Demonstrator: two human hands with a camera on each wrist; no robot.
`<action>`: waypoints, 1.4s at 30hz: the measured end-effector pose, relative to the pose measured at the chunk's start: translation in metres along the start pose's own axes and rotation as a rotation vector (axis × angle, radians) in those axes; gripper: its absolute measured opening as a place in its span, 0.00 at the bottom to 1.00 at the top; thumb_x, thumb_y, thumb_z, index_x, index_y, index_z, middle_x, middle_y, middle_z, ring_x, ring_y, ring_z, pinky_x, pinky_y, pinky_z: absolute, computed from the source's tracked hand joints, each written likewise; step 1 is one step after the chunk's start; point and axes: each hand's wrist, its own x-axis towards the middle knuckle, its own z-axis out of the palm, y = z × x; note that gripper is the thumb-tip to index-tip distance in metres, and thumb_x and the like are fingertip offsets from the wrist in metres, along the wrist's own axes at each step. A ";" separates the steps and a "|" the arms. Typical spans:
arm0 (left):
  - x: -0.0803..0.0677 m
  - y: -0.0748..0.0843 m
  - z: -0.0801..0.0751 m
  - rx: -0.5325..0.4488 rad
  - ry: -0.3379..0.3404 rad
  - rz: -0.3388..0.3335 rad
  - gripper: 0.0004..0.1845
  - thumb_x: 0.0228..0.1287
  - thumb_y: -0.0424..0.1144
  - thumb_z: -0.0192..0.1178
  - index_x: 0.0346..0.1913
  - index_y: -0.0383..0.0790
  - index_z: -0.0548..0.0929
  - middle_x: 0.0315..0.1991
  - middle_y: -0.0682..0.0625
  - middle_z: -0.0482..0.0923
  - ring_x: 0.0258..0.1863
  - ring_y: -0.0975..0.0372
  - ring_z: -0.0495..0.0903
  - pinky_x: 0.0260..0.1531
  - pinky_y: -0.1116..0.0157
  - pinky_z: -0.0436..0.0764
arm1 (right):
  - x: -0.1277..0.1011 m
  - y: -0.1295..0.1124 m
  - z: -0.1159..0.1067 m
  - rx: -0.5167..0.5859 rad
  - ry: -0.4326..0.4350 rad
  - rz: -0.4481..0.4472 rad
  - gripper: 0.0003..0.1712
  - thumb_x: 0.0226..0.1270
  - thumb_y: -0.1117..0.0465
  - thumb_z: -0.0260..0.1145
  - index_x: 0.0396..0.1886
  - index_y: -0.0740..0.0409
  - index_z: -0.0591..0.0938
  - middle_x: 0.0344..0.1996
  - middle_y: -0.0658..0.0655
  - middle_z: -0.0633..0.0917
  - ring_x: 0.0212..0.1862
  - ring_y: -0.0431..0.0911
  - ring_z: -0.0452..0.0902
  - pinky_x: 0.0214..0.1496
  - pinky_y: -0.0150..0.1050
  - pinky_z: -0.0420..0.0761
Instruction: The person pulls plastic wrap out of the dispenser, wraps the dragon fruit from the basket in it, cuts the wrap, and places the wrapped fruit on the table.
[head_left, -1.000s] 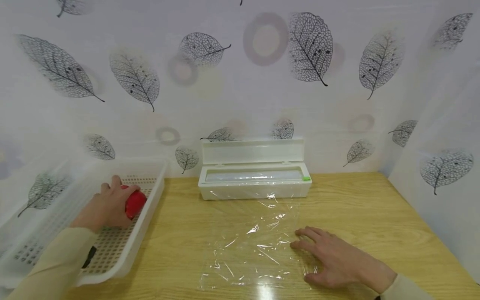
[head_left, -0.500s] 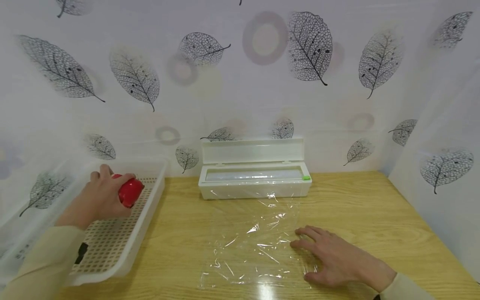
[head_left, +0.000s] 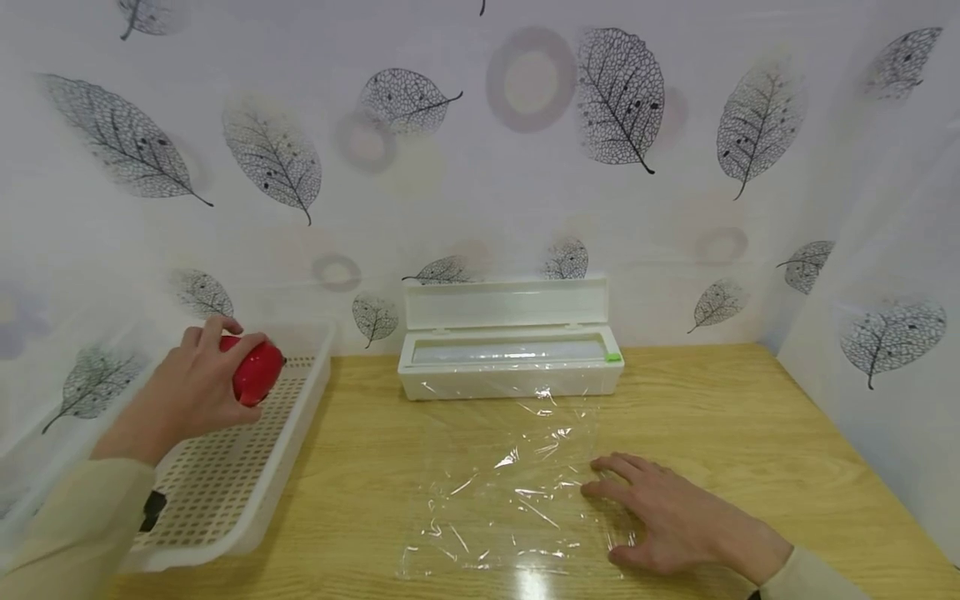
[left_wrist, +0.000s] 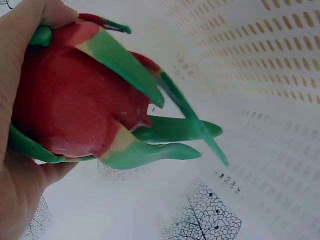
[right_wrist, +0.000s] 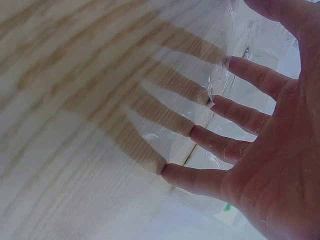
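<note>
In the head view my left hand (head_left: pixel 180 392) grips a red dragon fruit (head_left: pixel 257 372) above the white perforated basket (head_left: pixel 296 433). The left wrist view shows the dragon fruit (left_wrist: pixel 70 95) with long green scales pointing away from the palm. Toward the lower right, my right hand (head_left: pixel 678 517) rests with spread fingers at the right edge of a clear sheet of cling film (head_left: pixel 495 500). Its fingertips touch the table and film in the right wrist view, fingers (right_wrist: pixel 240 117) nearly straight. The film runs out of an open white dispenser box (head_left: pixel 510 383).
A wood-grain table (head_left: pixel 720 417) carries everything. The dispenser's raised lid (head_left: pixel 506 304) stands near the leaf-patterned curtain (head_left: pixel 450 192) behind. A green slider (head_left: pixel 612 357) sits at the box's right end. The curtain also hangs along the right side.
My left hand has lifted the dragon fruit up from inside the basket and drawn slightly left. The right hand, film and box have stayed in place.
</note>
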 end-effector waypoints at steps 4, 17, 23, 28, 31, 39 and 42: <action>0.000 0.000 0.000 0.048 0.026 0.050 0.49 0.27 0.43 0.82 0.61 0.39 0.73 0.55 0.31 0.68 0.49 0.30 0.70 0.31 0.37 0.84 | 0.000 0.000 0.001 -0.003 0.005 -0.002 0.38 0.53 0.38 0.75 0.65 0.40 0.78 0.67 0.56 0.76 0.66 0.59 0.74 0.57 0.64 0.81; -0.001 0.015 -0.014 0.181 0.006 0.102 0.48 0.34 0.49 0.82 0.65 0.52 0.74 0.58 0.30 0.68 0.52 0.28 0.69 0.36 0.33 0.80 | -0.001 0.000 0.002 -0.001 0.016 -0.005 0.38 0.54 0.38 0.75 0.65 0.39 0.78 0.67 0.55 0.76 0.66 0.58 0.74 0.57 0.63 0.81; 0.000 0.019 -0.019 0.216 0.005 0.125 0.46 0.35 0.51 0.81 0.65 0.53 0.76 0.57 0.30 0.70 0.51 0.30 0.70 0.34 0.35 0.81 | -0.002 0.001 0.002 0.002 0.014 0.000 0.38 0.53 0.38 0.75 0.65 0.39 0.78 0.67 0.55 0.76 0.67 0.58 0.74 0.58 0.63 0.80; 0.000 0.021 -0.022 0.225 0.035 0.149 0.44 0.36 0.52 0.79 0.64 0.54 0.78 0.55 0.31 0.71 0.50 0.31 0.71 0.30 0.37 0.80 | -0.001 0.000 0.002 0.008 0.004 0.004 0.38 0.54 0.37 0.75 0.65 0.39 0.78 0.68 0.56 0.76 0.67 0.59 0.74 0.58 0.64 0.80; 0.000 0.022 -0.023 0.224 0.041 0.154 0.43 0.36 0.52 0.79 0.64 0.54 0.78 0.55 0.31 0.71 0.50 0.31 0.71 0.30 0.37 0.79 | 0.000 0.000 0.001 0.004 0.002 0.004 0.38 0.54 0.37 0.74 0.66 0.39 0.78 0.68 0.55 0.76 0.67 0.59 0.74 0.58 0.64 0.80; 0.000 0.025 -0.030 0.213 0.058 0.138 0.45 0.34 0.52 0.80 0.64 0.54 0.78 0.57 0.30 0.70 0.52 0.30 0.69 0.31 0.35 0.79 | 0.001 0.001 0.002 -0.008 0.008 -0.004 0.39 0.53 0.37 0.75 0.66 0.39 0.78 0.67 0.55 0.76 0.66 0.59 0.74 0.58 0.64 0.80; -0.001 0.027 -0.032 0.212 0.068 0.138 0.45 0.34 0.52 0.80 0.64 0.53 0.78 0.57 0.30 0.70 0.52 0.30 0.69 0.31 0.34 0.79 | 0.000 0.001 0.002 -0.013 0.016 -0.010 0.39 0.52 0.37 0.75 0.65 0.40 0.78 0.67 0.56 0.76 0.66 0.60 0.75 0.57 0.64 0.81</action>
